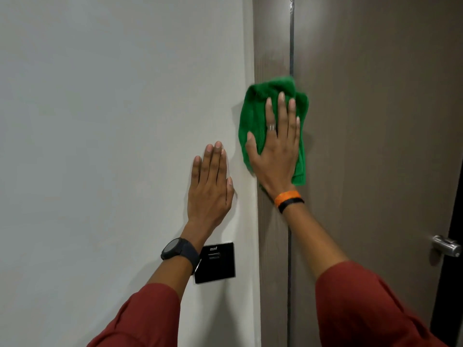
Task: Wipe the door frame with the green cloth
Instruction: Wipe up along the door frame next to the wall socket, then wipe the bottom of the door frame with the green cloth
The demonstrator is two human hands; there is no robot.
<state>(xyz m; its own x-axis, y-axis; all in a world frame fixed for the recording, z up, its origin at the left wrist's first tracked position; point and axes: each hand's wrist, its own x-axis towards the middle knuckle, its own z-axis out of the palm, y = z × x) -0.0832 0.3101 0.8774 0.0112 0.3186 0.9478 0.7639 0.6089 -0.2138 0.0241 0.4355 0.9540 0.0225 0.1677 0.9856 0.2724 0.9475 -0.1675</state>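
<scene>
Green cloth (253, 116), seen from the head camera: pressed flat under my right hand (275, 151), fingers spread open on it, not clenched. It covers the brown door frame (271, 46), spilling left onto the white wall (100, 96) and right over the seam onto the door (375, 121). My left hand (209, 186) lies open and flat on the wall, bracing, above the black switch plate (220, 265). Judgement: keep the palm firm and stroke along the frame's length, keeping the cloth folded. Containers: none in view.
</scene>
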